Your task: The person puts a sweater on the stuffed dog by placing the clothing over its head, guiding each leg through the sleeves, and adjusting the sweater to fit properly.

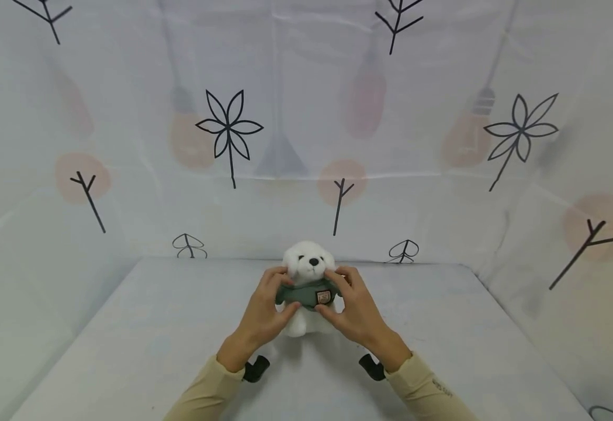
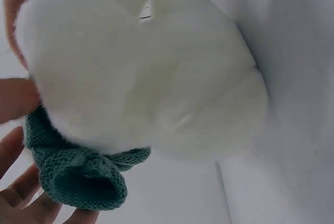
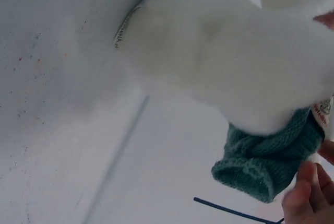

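A white plush dog (image 1: 308, 262) with a black nose sits upright on the table and faces the head camera. A small green knitted sweater (image 1: 303, 294) lies across its chest, below the head, with a light square patch (image 1: 324, 297) on its front. My left hand (image 1: 264, 307) holds the sweater by one side, thumb low and fingers high. On the other side my right hand (image 1: 357, 307) grips it the same way. In the left wrist view a sweater sleeve (image 2: 86, 179) hangs beside the white fur. Whether the sweater goes round the toy's back is hidden.
The white table (image 1: 127, 351) spreads out around the toy. Behind it and at both sides hang pale curtains (image 1: 280, 210) printed with line-drawn flowers and twigs. Black wrist-camera mounts (image 1: 256, 369) show under both wrists, below light beige sleeves (image 1: 206, 389).
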Available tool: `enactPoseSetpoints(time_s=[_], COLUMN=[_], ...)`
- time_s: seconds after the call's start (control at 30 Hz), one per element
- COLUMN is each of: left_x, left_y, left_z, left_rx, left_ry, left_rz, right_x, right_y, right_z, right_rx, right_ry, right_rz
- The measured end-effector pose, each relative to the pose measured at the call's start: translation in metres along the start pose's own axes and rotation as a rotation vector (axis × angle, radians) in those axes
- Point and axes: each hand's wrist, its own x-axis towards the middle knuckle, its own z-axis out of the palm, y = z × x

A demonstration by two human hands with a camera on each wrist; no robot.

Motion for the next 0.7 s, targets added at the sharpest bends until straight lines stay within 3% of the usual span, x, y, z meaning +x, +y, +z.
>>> enactPoseSetpoints(time_s=[0.17,0.27,0.43,0.7], left_x=[0.0003,-0.0003,-0.0029,-0.0043], left_y=[-0.0006,0.0004,0.0008,0.0020], left_z=[0.0046,0.0053,0.0062,0.0058], left_rx=[0.058,0.123,0.224,0.242], left_ry=[0.010,0.084,0.193,0.181], left_rz=[-0.004,-0.034,-0.145,-0.261], right_x=[-0.0001,0.0001,-0.0010,-0.0028], right_y=[-0.0031,-0.0045,-0.0056,-0.0065], right_z=[0.0009,0.0024,0.0059,0.0102], right_rx=[0.090,0.106,0.053,0.014], right_ry=[0.004,-0.011,-0.013,-0.014], right_rz=[0.000,-0.017,-0.047,-0.078])
